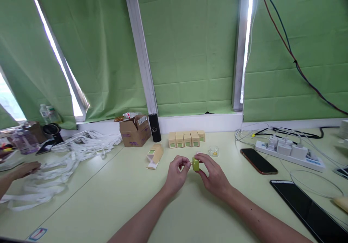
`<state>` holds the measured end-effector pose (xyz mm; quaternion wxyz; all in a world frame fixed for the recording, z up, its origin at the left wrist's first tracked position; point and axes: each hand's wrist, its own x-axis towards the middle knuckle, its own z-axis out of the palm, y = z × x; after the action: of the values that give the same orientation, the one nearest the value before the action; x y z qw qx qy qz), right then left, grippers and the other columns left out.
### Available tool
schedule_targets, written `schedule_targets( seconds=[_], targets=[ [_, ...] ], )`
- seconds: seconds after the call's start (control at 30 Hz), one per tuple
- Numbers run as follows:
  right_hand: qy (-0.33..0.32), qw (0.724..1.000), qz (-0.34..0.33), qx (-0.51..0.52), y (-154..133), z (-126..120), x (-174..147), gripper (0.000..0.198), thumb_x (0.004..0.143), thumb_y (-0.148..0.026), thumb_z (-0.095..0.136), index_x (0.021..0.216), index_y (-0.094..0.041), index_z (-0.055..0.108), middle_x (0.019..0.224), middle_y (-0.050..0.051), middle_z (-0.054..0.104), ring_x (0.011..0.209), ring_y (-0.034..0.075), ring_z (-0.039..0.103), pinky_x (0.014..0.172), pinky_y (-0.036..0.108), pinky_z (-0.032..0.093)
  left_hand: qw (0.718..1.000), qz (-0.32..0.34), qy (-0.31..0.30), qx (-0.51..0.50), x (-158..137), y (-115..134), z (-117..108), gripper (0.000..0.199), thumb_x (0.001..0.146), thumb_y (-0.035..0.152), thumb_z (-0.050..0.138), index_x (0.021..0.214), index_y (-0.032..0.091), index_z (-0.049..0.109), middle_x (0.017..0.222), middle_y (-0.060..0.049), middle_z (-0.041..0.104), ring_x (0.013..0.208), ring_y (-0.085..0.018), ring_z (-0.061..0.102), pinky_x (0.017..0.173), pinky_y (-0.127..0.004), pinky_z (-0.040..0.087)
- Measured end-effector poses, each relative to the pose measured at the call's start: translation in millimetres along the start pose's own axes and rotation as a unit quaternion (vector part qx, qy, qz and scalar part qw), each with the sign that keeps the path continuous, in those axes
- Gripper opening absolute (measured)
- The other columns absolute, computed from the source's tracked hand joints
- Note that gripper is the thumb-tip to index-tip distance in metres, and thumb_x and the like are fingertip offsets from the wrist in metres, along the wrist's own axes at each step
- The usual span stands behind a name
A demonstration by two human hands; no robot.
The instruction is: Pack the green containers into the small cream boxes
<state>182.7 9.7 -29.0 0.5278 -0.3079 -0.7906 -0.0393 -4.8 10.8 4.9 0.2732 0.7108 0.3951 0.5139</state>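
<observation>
Between the fingertips and thumb of my right hand (214,174) is a small green block-like item (195,164), held just above the table. My left hand (178,172) pinches at the item's left side; what lies in that pinch is too small to make out. Beyond my left hand an opened small kraft box (155,154) lies on its side, flap toward me. A small clear plastic case (214,151) with a yellow spot sits behind my right hand. Several closed kraft boxes (187,139) with green windows stand in a row at the back.
A cardboard carton (135,130) and a black cylinder (154,128) stand by the window sill. White straps (62,163) lie heaped at left, beside another person's hand (27,169). To the right are a phone (259,161), a tablet (307,206), a power strip (290,154) and loose cables.
</observation>
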Motion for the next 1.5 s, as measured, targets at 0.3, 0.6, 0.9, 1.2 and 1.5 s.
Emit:
schedule_targets(
  seconds=[0.3, 0.6, 0.9, 1.2, 1.5],
  targets=[
    [-0.01, 1.0, 0.007, 0.003, 0, -1, -1, 0.043, 0.096, -0.012, 0.051, 0.138, -0.023, 0.049, 0.127, 0.015, 0.066, 0.124, 0.029, 0.061, 0.1, 0.05, 0.059, 1.0, -0.005, 0.001, -0.011, 0, -2, -1, 0.024, 0.091, 0.038, 0.061, 0.078, 0.018, 0.062, 0.079, -0.002, 0.057, 0.074, -0.017, 0.05, 0.071, -0.03, 0.04],
    [-0.023, 0.999, 0.03, 0.006, 1, -1, -1, 0.05, 0.096, -0.011, 0.048, 0.144, -0.026, 0.045, 0.134, 0.015, 0.058, 0.125, 0.029, 0.058, 0.095, 0.049, 0.061, 0.999, 0.007, 0.034, 0.001, 1, -11, -4, 0.015, 0.093, 0.032, 0.057, 0.089, 0.019, 0.063, 0.089, -0.005, 0.059, 0.083, -0.02, 0.057, 0.075, -0.033, 0.044],
    [-0.013, 1.0, 0.002, -0.007, -4, -7, 4, 0.056, 0.096, -0.008, 0.047, 0.149, -0.026, 0.041, 0.128, 0.014, 0.06, 0.118, 0.029, 0.059, 0.094, 0.051, 0.06, 0.974, 0.191, -0.012, 0.12, -8, -2, -5, 0.046, 0.088, 0.014, 0.059, 0.132, 0.025, 0.05, 0.128, -0.011, 0.058, 0.124, -0.03, 0.044, 0.104, -0.05, 0.042],
    [0.006, 0.995, -0.077, -0.063, -2, -10, 7, 0.032, 0.096, -0.01, 0.052, 0.126, -0.02, 0.054, 0.124, 0.016, 0.067, 0.12, 0.029, 0.064, 0.094, 0.048, 0.061, 0.969, 0.208, -0.02, 0.135, -6, -4, -2, 0.04, 0.088, 0.013, 0.066, 0.125, 0.025, 0.059, 0.121, -0.011, 0.065, 0.119, -0.03, 0.047, 0.101, -0.05, 0.046],
    [-0.002, 0.991, -0.098, -0.088, -3, -10, 9, 0.029, 0.097, -0.009, 0.05, 0.123, -0.02, 0.06, 0.125, 0.016, 0.065, 0.116, 0.028, 0.065, 0.087, 0.041, 0.062, 0.969, 0.219, -0.014, 0.117, -5, -6, -3, 0.041, 0.088, 0.011, 0.067, 0.125, 0.025, 0.059, 0.12, -0.011, 0.067, 0.119, -0.03, 0.048, 0.101, -0.052, 0.046]
  ],
)
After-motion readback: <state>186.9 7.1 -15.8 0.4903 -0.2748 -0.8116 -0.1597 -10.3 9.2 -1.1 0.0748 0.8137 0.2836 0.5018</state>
